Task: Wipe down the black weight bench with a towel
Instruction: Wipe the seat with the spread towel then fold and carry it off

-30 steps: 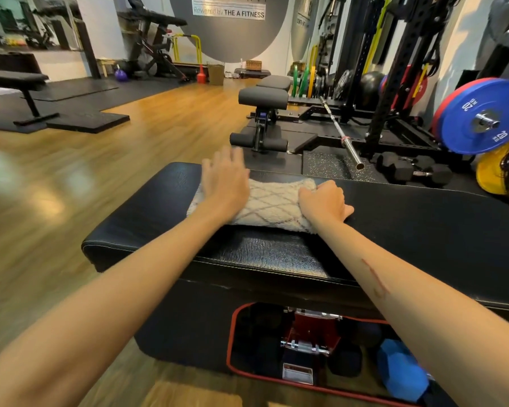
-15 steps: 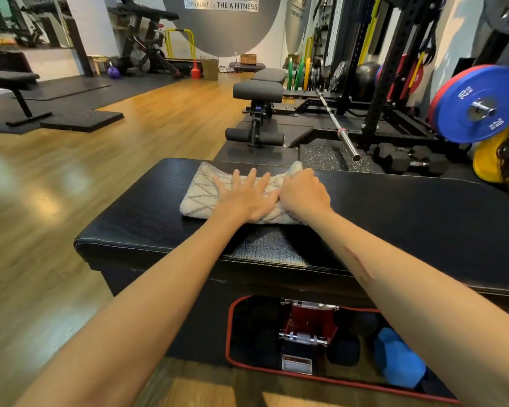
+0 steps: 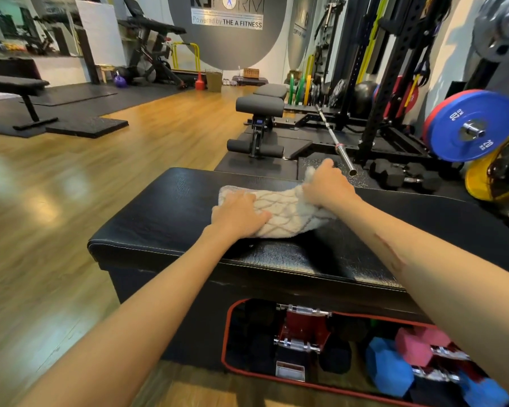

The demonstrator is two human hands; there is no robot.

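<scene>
My left hand (image 3: 238,214) presses flat on the patterned towel (image 3: 279,214); my right hand (image 3: 326,185) grips its raised far corner; black weight bench (image 3: 171,212) bare leftward.

bright indoor light | glare on wood floor (image 3: 71,183) | edges blurred, wide-angle bending

The right hand (image 3: 325,186), which lay as a fist on the towel's (image 3: 279,212) right end, has lifted toward the far edge of the desk (image 3: 165,212) and now pinches that end, pulled up into a bunch in its grip. The left hand (image 3: 237,214) has slid from the towel's middle to its left part, fingers curled against the cloth.
</scene>
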